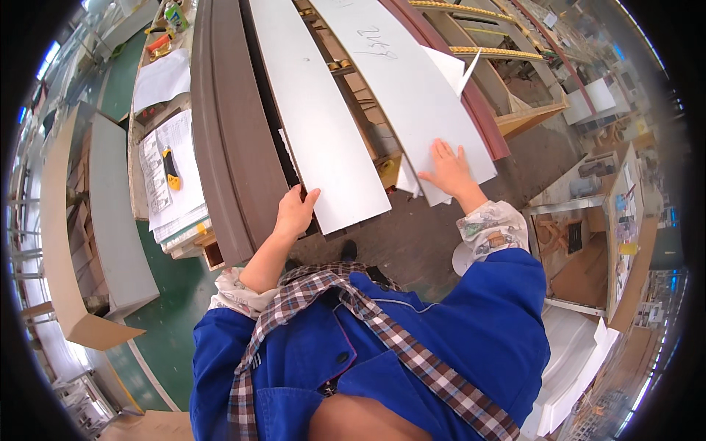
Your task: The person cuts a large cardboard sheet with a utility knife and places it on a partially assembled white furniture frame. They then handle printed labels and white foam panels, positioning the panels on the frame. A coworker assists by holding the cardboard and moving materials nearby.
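Observation:
Two long white boards lie side by side, running away from me. My left hand [296, 212] is closed at the near left edge of the left white board [331, 147], thumb over its face, the other fingers partly hidden. On the right white board [412, 95], which bears handwritten marks, my right hand [450, 170] rests flat near the close end, fingers spread. Left of these stretch long dark brown panels [246, 132]. A reddish-brown panel [485, 128] shows along the right board's far side.
Papers [180, 143] and a yellow-black utility knife [170, 170] lie on a bench at left, with a green bottle [175, 16] farther back. A wooden frame with yellow-edged rails [496, 52] stands at back right. An open cabinet [581, 242] is at right, and a large cardboard-sided box [66, 242] at left.

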The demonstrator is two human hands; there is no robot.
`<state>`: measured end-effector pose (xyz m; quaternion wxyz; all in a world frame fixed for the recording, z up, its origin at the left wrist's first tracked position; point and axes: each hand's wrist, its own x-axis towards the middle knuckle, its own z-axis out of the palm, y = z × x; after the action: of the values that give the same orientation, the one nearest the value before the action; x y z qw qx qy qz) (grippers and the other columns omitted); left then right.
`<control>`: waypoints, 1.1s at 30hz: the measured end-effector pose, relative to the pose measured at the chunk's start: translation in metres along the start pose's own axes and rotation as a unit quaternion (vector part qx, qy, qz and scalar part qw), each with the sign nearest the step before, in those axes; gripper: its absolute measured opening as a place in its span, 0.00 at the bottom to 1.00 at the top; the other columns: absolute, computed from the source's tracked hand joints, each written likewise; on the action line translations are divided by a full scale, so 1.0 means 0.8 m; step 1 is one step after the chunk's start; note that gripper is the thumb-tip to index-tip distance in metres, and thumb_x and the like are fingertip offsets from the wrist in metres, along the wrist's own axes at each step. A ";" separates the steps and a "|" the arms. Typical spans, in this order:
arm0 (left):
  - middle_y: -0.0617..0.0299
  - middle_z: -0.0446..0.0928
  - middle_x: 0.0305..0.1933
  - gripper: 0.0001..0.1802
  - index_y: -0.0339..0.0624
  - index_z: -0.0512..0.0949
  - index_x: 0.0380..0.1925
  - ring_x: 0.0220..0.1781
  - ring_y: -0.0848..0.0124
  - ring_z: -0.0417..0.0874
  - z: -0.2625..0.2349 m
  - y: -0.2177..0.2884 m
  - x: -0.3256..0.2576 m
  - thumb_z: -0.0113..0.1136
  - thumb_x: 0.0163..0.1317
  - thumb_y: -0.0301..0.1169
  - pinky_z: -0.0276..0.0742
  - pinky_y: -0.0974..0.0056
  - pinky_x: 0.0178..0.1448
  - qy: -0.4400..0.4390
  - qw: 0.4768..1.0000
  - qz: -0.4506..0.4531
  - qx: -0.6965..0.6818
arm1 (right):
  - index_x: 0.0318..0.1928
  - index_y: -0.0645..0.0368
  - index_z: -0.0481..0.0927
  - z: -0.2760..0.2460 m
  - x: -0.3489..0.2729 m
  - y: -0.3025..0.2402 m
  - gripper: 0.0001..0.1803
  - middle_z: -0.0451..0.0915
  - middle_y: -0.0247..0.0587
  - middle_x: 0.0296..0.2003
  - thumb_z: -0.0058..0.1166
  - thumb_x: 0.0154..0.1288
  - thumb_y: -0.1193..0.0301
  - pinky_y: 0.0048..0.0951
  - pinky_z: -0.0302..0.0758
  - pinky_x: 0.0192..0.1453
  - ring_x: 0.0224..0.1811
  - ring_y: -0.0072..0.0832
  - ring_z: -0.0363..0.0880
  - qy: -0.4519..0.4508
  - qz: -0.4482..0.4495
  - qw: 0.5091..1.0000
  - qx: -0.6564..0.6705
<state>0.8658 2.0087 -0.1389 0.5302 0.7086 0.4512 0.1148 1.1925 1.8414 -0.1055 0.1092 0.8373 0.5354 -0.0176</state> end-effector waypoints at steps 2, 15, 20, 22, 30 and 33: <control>0.35 0.75 0.44 0.27 0.25 0.71 0.47 0.50 0.42 0.74 -0.003 0.018 -0.011 0.50 0.65 0.44 0.68 0.50 0.55 0.008 0.998 0.017 0.063 | 0.63 0.64 0.63 -0.019 0.013 -0.011 0.40 0.60 0.53 0.65 0.49 0.60 0.45 0.55 0.49 0.69 0.70 0.39 0.54 -0.056 0.053 0.996 -0.053; 0.33 0.64 0.56 0.27 0.21 0.61 0.54 0.55 0.42 0.69 0.013 0.020 -0.016 0.45 0.68 0.39 0.67 0.50 0.60 0.061 0.982 0.026 0.179 | 0.62 0.70 0.64 0.032 0.058 -0.155 0.50 0.68 0.56 0.59 0.51 0.55 0.37 0.36 0.64 0.62 0.62 0.43 0.66 -0.334 0.070 0.630 0.698; 0.33 0.66 0.55 0.25 0.23 0.62 0.51 0.56 0.41 0.70 0.020 0.034 -0.011 0.45 0.68 0.38 0.68 0.49 0.58 0.026 0.995 0.006 0.093 | 0.64 0.67 0.62 0.031 0.064 -0.139 0.48 0.68 0.53 0.59 0.49 0.57 0.38 0.38 0.62 0.64 0.63 0.40 0.66 -0.353 0.057 0.615 0.703; 0.33 0.65 0.59 0.31 0.20 0.58 0.59 0.62 0.46 0.67 0.025 0.048 -0.011 0.42 0.69 0.40 0.62 0.55 0.66 -0.001 0.997 -0.016 0.076 | 0.64 0.67 0.62 0.033 0.065 -0.127 0.48 0.69 0.52 0.60 0.49 0.57 0.38 0.38 0.62 0.64 0.63 0.40 0.65 -0.362 0.048 0.601 0.711; 0.37 0.54 0.68 0.54 0.28 0.41 0.67 0.69 0.52 0.60 0.064 0.023 0.003 0.48 0.59 0.62 0.58 0.57 0.69 -0.056 0.974 -0.131 -0.178 | 0.64 0.66 0.62 0.017 0.066 -0.089 0.45 0.68 0.50 0.60 0.50 0.59 0.41 0.34 0.62 0.64 0.63 0.36 0.66 -0.367 0.096 0.618 0.689; 0.39 0.50 0.70 0.63 0.27 0.37 0.68 0.71 0.55 0.56 0.065 0.057 -0.006 0.53 0.52 0.67 0.55 0.57 0.70 -0.042 0.945 -0.213 -0.245 | 0.64 0.65 0.62 0.039 0.075 -0.074 0.43 0.69 0.50 0.60 0.51 0.60 0.43 0.32 0.64 0.63 0.62 0.36 0.67 -0.373 0.084 0.597 0.705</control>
<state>0.9201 1.9700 -0.1198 0.7180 0.4486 0.5267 0.0766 1.1672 1.9123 -0.1543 -0.3239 0.6156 0.1961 -0.6912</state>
